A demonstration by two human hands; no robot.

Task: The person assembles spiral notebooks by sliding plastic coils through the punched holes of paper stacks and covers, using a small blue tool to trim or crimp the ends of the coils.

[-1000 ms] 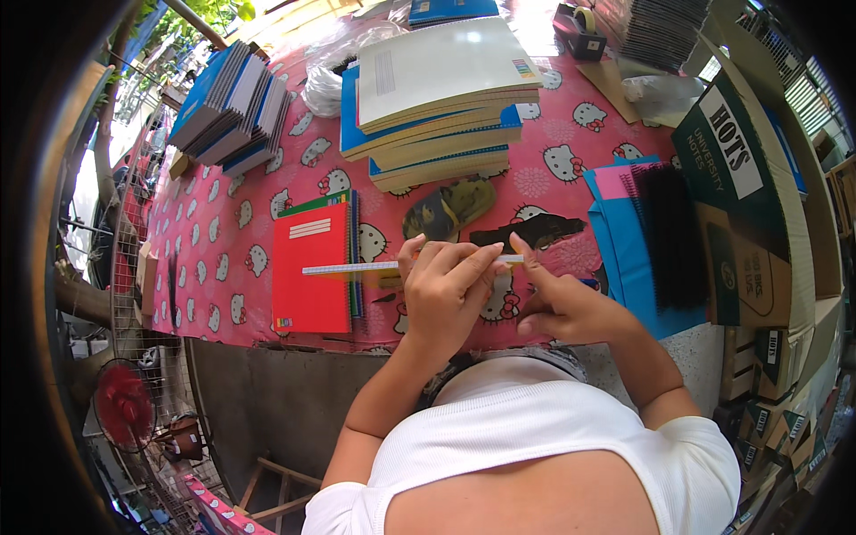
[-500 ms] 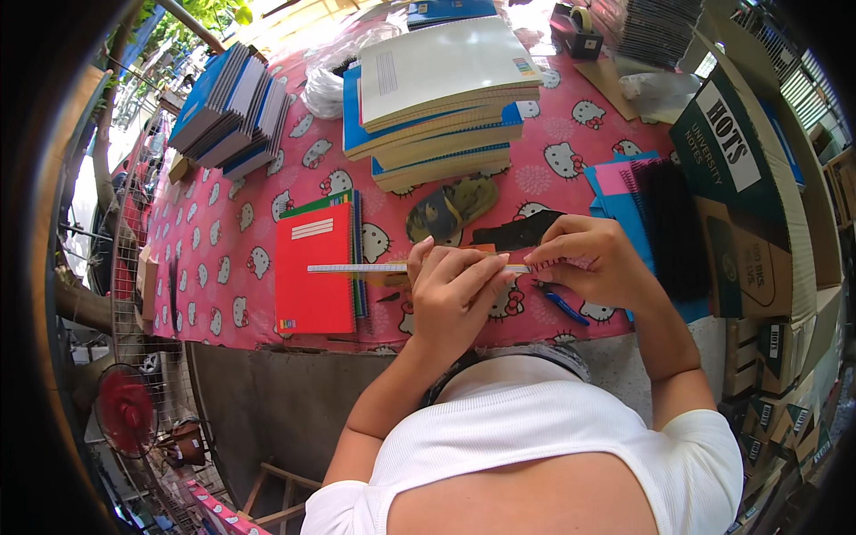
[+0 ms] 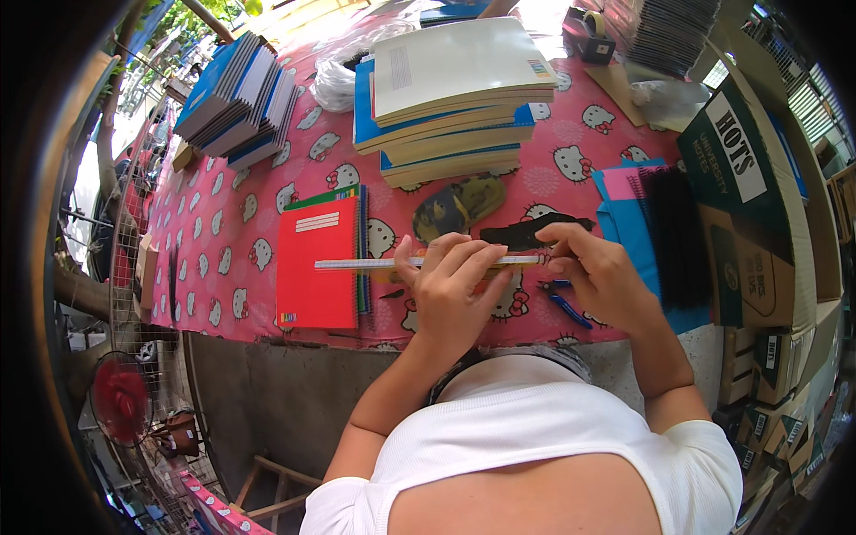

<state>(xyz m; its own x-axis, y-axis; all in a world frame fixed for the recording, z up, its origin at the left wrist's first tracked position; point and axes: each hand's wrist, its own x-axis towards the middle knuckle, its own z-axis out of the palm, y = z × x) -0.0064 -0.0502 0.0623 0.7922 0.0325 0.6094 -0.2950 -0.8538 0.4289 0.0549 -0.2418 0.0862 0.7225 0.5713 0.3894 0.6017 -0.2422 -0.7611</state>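
In front of our left hand (image 3: 450,290) and right hand (image 3: 602,276) we have only a narrow free strip of pink tablecloth (image 3: 232,232). The red notebook (image 3: 318,263) blocks the left, the stack of books (image 3: 450,98) stands behind, and black binding combs (image 3: 675,236) close the right side.

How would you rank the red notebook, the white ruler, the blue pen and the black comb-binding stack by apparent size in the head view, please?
1. Red notebook.
2. Black comb-binding stack; it looks close to the notebook, so this order is unsure.
3. White ruler, long but very thin, partly hidden under the left hand.
4. Blue pen.
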